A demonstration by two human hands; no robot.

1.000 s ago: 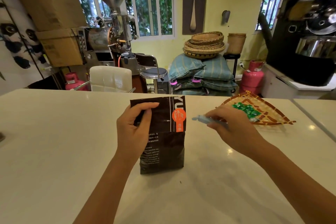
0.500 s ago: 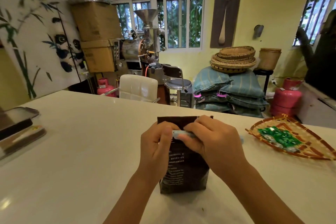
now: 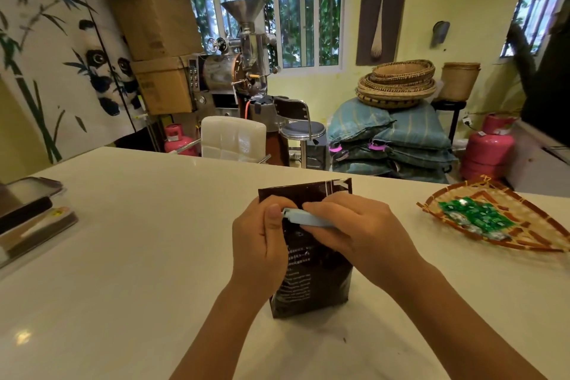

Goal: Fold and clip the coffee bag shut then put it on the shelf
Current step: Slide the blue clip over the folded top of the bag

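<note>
White counter [image 3: 123,256] fills the view, and both hands meet at its middle. The right hand [image 3: 354,231] pinches a pale blue clip [image 3: 305,219] tight against the dark coffee bag [image 3: 311,281]. The left hand [image 3: 259,241] grips the bag's top edge. A second ago the clip was out to the side; now it sits on the bag, so clipping seems close. A woven tray [image 3: 536,241] lies nearby. Behind stand sacks [image 3: 391,136] and a roaster [image 3: 237,71].

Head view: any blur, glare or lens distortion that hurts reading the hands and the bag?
Head view: the hands, left and right, the clip and the bag are sharp enough; the bag's small print is unreadable; wide-angle bending bows the walls and windows; soft glare spots on the counter; the items at the left edge are smeared.
</note>
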